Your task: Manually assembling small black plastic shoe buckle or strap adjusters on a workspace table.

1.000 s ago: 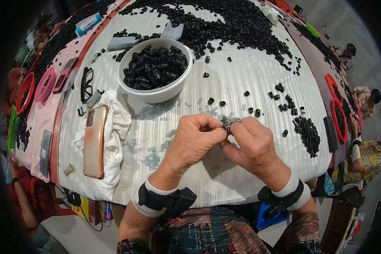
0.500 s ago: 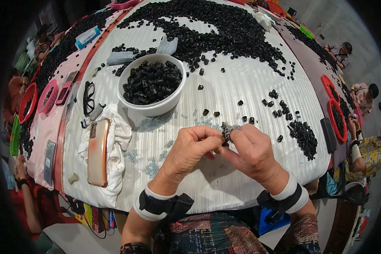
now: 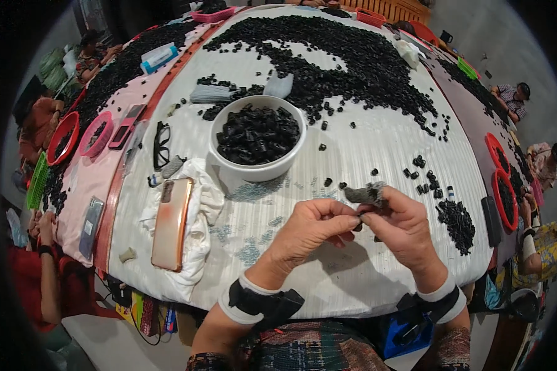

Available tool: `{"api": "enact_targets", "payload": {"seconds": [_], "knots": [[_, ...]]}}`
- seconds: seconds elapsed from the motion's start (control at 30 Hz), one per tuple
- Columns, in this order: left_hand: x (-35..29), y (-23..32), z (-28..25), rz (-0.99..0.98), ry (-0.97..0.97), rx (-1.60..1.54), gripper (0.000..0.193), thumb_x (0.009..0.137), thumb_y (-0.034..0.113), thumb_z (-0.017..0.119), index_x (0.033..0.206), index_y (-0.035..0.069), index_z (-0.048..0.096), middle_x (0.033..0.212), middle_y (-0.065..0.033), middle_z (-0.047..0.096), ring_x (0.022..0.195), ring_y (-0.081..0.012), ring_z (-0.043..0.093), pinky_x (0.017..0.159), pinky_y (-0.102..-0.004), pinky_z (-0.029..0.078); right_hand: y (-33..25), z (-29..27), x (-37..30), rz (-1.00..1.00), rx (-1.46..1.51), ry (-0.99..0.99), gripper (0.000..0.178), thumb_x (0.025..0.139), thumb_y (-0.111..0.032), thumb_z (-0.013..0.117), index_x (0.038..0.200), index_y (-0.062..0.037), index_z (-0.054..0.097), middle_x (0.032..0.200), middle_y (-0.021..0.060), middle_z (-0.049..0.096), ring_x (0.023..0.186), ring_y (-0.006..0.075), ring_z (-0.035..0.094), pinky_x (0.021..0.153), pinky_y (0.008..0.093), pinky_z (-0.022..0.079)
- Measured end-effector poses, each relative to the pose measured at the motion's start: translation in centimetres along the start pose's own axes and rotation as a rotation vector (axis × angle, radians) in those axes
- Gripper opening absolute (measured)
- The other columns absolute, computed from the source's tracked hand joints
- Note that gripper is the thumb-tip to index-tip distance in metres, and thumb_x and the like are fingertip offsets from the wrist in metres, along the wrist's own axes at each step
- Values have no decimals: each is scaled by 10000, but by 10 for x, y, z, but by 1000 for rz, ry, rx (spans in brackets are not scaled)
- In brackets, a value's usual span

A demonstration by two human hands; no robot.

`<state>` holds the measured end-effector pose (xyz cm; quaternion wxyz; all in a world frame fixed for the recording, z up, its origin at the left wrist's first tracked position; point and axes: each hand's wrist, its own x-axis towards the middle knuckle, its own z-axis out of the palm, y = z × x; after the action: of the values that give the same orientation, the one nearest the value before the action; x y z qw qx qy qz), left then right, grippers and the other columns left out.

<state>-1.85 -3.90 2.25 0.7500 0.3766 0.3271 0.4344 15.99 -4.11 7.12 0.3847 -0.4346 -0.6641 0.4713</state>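
Note:
My left hand (image 3: 315,234) is closed, its thumb and forefinger pinching a small black plastic part (image 3: 358,227). My right hand (image 3: 405,230) meets it there, thumb tip against the same part and fingers curled. A grey knitted finger cover (image 3: 362,195) on the right hand points left, above the pinch. Much of the part is hidden by the fingertips. Beyond my hands stands a white bowl (image 3: 215,143) heaped with black cylindrical plastic pieces (image 3: 257,136). Tiny clear-blue springs (image 3: 249,252) lie scattered on the white cloth left of my hands.
A phone in an orange-edged case (image 3: 172,226) lies on a white cloth (image 3: 198,247) at left, near black glasses (image 3: 161,146). A large spread of black pieces (image 3: 328,46) covers the far table. At right sits a pile of thin black parts (image 3: 457,226). Other people work at both sides.
The view has shifted, so the table things appear farther right and lower. The covered finger of my right hand has lifted away from the pinch, while both hands stay together.

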Motion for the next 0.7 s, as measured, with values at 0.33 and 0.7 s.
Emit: {"api": "enact_targets", "payload": {"seconds": [0.33,0.7], "knots": [[0,-2,-6,2,188,-72,264,876,282,617,952,29,619,860,-76,651,685,-121,613,576,-249,506,-31,22,80,-151,-85,35,188,804,-49,585,975,31,586,786,16,590,657,46,525,566,196,448],[5,7,-10,126,276,-178,190,869,243,616,876,55,595,800,-48,632,636,-108,597,539,-245,497,-16,-3,71,-263,-314,54,163,820,-107,596,905,27,555,779,81,625,700,108,584,608,249,501]]}}
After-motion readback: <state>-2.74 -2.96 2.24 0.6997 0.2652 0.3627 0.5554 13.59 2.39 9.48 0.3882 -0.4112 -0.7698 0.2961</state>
